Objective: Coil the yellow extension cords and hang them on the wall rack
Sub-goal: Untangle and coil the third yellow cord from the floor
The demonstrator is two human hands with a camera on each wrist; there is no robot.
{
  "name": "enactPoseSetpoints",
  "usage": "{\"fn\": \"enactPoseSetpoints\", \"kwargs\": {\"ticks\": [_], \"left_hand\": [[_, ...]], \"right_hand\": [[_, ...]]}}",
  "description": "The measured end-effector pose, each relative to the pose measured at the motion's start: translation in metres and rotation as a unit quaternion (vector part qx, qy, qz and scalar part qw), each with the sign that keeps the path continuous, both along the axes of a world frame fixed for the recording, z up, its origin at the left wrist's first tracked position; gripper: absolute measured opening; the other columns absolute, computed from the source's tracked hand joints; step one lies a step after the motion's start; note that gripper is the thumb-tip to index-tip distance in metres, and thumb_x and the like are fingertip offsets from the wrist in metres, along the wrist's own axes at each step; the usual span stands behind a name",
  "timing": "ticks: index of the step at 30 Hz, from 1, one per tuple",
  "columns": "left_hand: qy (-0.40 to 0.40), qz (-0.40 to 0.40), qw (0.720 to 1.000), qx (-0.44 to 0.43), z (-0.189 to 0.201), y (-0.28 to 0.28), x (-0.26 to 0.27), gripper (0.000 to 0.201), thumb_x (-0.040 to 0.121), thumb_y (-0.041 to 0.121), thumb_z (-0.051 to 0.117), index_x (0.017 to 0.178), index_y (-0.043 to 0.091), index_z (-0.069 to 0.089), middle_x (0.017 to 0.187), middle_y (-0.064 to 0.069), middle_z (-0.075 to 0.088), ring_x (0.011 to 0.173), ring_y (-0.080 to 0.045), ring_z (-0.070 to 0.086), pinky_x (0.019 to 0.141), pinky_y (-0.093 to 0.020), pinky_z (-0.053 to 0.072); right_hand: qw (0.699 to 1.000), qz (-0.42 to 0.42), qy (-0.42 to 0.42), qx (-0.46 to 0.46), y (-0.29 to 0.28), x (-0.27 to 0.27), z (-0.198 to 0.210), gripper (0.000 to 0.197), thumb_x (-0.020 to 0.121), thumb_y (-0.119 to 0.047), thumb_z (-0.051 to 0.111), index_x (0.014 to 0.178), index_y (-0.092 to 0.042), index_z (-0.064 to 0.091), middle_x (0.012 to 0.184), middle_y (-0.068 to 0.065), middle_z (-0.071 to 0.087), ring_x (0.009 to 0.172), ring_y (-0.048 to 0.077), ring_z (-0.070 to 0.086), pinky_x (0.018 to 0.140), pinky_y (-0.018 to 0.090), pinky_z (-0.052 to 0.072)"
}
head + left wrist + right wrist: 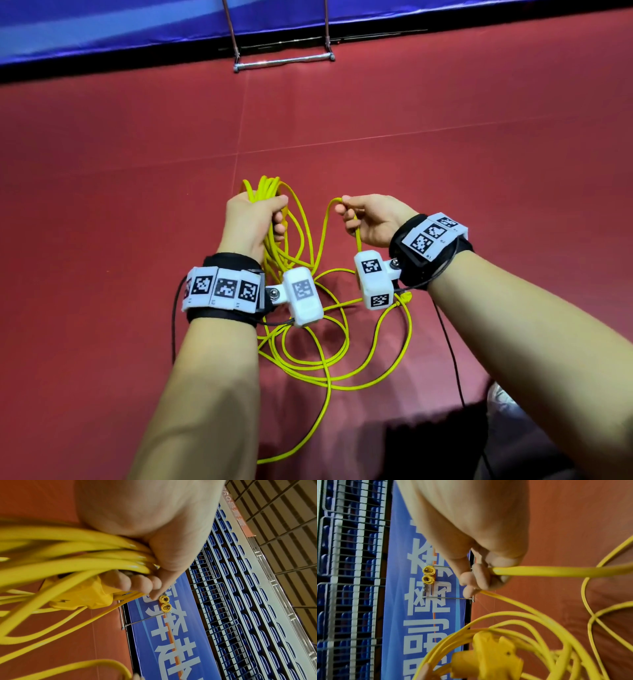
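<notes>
The left hand (251,219) is clenched around a bundle of gathered loops of the yellow cord (301,363), with the cord's yellow plug (82,596) pressed under its fingers. The right hand (371,219) pinches a single strand just right of the bundle. The rest of the cord lies in loose loops on the red floor (479,171) below the hands. Far off, a metal rack (284,61) stands against a blue banner (102,27), two small coiled cords (428,576) hanging on it.
</notes>
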State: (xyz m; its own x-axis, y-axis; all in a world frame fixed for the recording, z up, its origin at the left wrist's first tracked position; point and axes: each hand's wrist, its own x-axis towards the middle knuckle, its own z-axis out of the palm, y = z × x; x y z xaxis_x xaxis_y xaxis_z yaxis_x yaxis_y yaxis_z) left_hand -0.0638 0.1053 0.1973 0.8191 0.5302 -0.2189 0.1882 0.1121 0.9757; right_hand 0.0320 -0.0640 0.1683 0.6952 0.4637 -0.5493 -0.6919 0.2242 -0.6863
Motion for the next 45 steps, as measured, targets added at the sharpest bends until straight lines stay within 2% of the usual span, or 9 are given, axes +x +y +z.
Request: {"fn": "enactPoseSetpoints", "kwargs": {"ticks": [5, 10, 15, 18, 24, 28, 32, 40, 45], "left_hand": [[0.010, -0.039, 0.999, -0.020, -0.003, -0.015, 0.002, 0.023, 0.090, 0.008, 0.065, 0.071, 0.014, 0.053, 0.046, 0.001, 0.046, 0.032, -0.011, 0.036, 0.039, -0.019, 0.036], [0.021, -0.088, 0.996, -0.025, -0.002, -0.023, 0.003, 0.017, 0.091, 0.008, 0.063, 0.077, 0.013, 0.057, 0.051, -0.001, 0.051, 0.038, -0.011, 0.041, 0.040, -0.020, 0.038], [0.034, -0.122, 0.992, 0.011, -0.004, -0.029, 0.003, 0.014, 0.088, 0.006, 0.066, 0.079, 0.015, 0.059, 0.065, -0.004, 0.054, 0.055, -0.014, 0.051, 0.046, -0.024, 0.042], [0.026, -0.134, 0.991, -0.008, -0.005, -0.031, 0.003, 0.011, 0.087, 0.003, 0.065, 0.079, 0.012, 0.064, 0.068, -0.005, 0.058, 0.059, -0.015, 0.052, 0.050, -0.026, 0.044], [0.039, -0.158, 0.987, -0.015, -0.006, -0.031, 0.004, 0.007, 0.090, 0.003, 0.064, 0.097, 0.003, 0.063, 0.076, -0.011, 0.063, 0.056, -0.013, 0.055, 0.046, -0.024, 0.051], [0.043, -0.163, 0.986, 0.009, -0.011, -0.035, 0.003, 0.007, 0.090, 0.006, 0.065, 0.095, 0.011, 0.063, 0.077, -0.007, 0.062, 0.050, -0.010, 0.052, 0.040, -0.019, 0.040], [0.045, -0.160, 0.986, -0.004, -0.016, -0.035, 0.003, 0.006, 0.092, 0.007, 0.064, 0.092, 0.012, 0.062, 0.074, -0.005, 0.064, 0.058, -0.014, 0.057, 0.042, -0.021, 0.046], [0.027, -0.146, 0.988, -0.050, -0.022, -0.035, 0.005, 0.004, 0.097, 0.013, 0.058, 0.097, 0.012, 0.062, 0.064, -0.001, 0.067, 0.054, -0.015, 0.065, 0.050, -0.023, 0.050], [0.015, -0.044, 0.992, -0.118, -0.022, -0.023, 0.007, 0.009, 0.097, 0.009, 0.058, 0.089, 0.006, 0.060, 0.055, -0.005, 0.060, 0.041, -0.016, 0.057, 0.040, -0.023, 0.047]], "right_hand": [[0.996, 0.074, -0.011, 0.052, 0.003, -0.006, 0.005, 0.040, 0.089, 0.014, 0.039, 0.120, -0.003, 0.056, 0.102, 0.004, 0.068, 0.081, 0.016, 0.063, 0.072, 0.035, 0.054], [0.997, 0.044, -0.009, 0.061, 0.009, -0.011, 0.012, 0.024, 0.097, 0.009, 0.042, 0.105, 0.001, 0.063, 0.079, 0.010, 0.070, 0.063, 0.013, 0.069, 0.058, 0.018, 0.055], [0.998, -0.020, 0.030, 0.050, 0.010, -0.005, 0.006, 0.017, 0.100, -0.005, 0.047, 0.089, -0.002, 0.061, 0.073, 0.007, 0.067, 0.061, 0.017, 0.068, 0.066, 0.036, 0.059], [0.997, 0.076, -0.017, 0.016, 0.007, -0.008, 0.010, 0.027, 0.096, 0.000, 0.044, 0.113, -0.013, 0.060, 0.084, 0.007, 0.061, 0.073, 0.018, 0.062, 0.078, 0.041, 0.055], [0.994, 0.096, -0.051, 0.000, 0.011, -0.009, 0.013, 0.059, 0.092, 0.016, 0.041, 0.140, -0.017, 0.049, 0.102, 0.020, 0.056, 0.079, 0.025, 0.060, 0.062, 0.031, 0.060], [0.999, 0.023, -0.047, -0.016, 0.017, -0.009, 0.015, 0.027, 0.095, 0.008, 0.047, 0.120, 0.003, 0.057, 0.094, 0.015, 0.060, 0.074, 0.019, 0.060, 0.055, 0.028, 0.059], [0.991, 0.030, -0.070, -0.111, 0.016, -0.011, 0.013, 0.014, 0.095, -0.007, 0.058, 0.082, -0.014, 0.060, 0.073, 0.001, 0.060, 0.062, 0.011, 0.056, 0.054, 0.022, 0.047], [0.976, 0.039, -0.163, -0.141, 0.020, -0.016, 0.009, 0.017, 0.092, -0.004, 0.058, 0.103, -0.014, 0.066, 0.079, 0.004, 0.064, 0.061, 0.013, 0.059, 0.058, 0.023, 0.043], [0.940, 0.188, -0.242, -0.149, 0.019, -0.028, 0.004, 0.024, 0.088, 0.006, 0.056, 0.100, -0.014, 0.062, 0.074, 0.001, 0.069, 0.075, 0.022, 0.063, 0.069, 0.030, 0.046]]}}
